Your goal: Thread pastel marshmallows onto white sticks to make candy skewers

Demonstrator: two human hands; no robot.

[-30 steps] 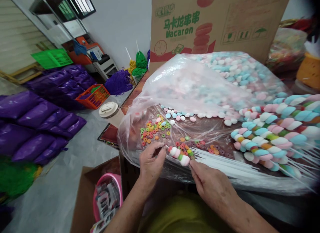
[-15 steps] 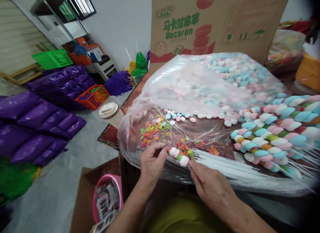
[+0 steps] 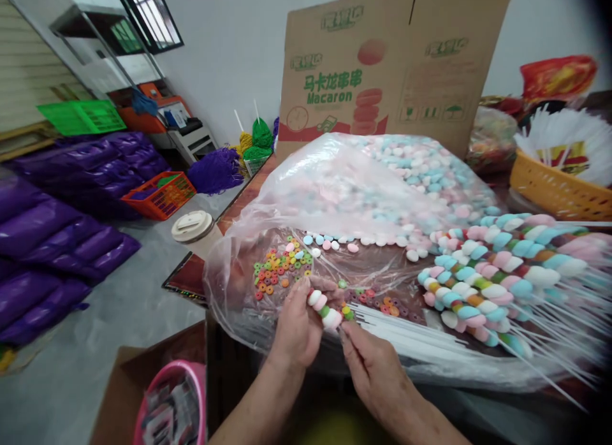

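Observation:
Between my hands is a short marshmallow skewer [image 3: 324, 310], with pink, white and green pieces and a red one at the far end. My left hand [image 3: 299, 320] is curled round its far part, fingers behind the marshmallows. Thumb and fingers of my right hand [image 3: 377, 362] pinch the near end, below the last pink-and-white marshmallow; the stick there is mostly hidden. Just beyond my left hand lie coloured cereal rings [image 3: 275, 266] on clear plastic. A bundle of white sticks [image 3: 401, 330] lies beside my right hand.
A large plastic bag of marshmallows [image 3: 325, 183] fills the table's middle before a cardboard box [image 3: 329, 43]. Finished marshmallow skewers [image 3: 497, 266] are piled at right, near a yellow basket [image 3: 559, 193]. A lidded cup [image 3: 194, 231] stands at the left edge; a pink tub [image 3: 198, 394] sits below.
My left hand has turned and closed in round the skewer's far part, where before its fingertips pinched at the tip. My right hand keeps its pinch. The view has shifted slightly.

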